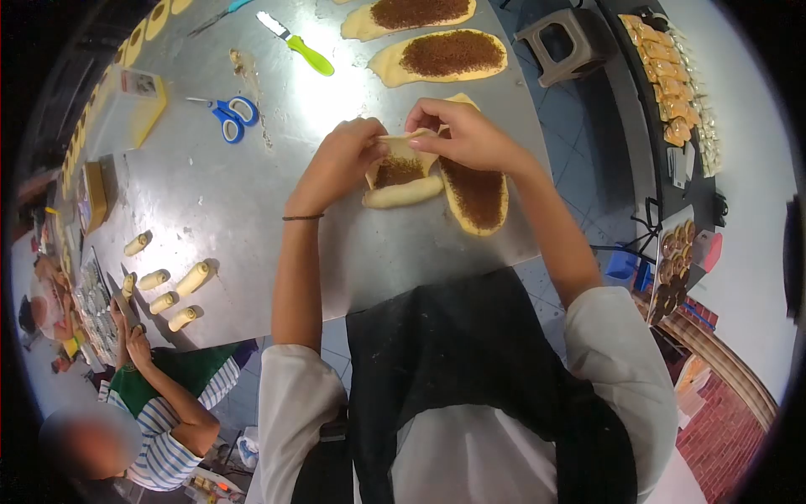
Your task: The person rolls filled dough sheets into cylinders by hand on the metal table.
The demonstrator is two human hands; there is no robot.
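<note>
A piece of dough with brown shredded filling lies on the metal table, its near end rolled into a pale tube. My left hand pinches the far left corner of this dough. At its far right edge, the fingers of my right hand are closed on the same dough, slightly lifted. Under and beside my right hand lies a filled dough oval, partly covered by the hand. Farther off, another filled dough oval rests flat.
Blue-handled scissors and a green-handled spatula lie beyond my left hand. Several rolled dough pieces sit at the left, near a co-worker's hands and a knife. A plastic container stands at the far left; a stool is beyond the table's right edge.
</note>
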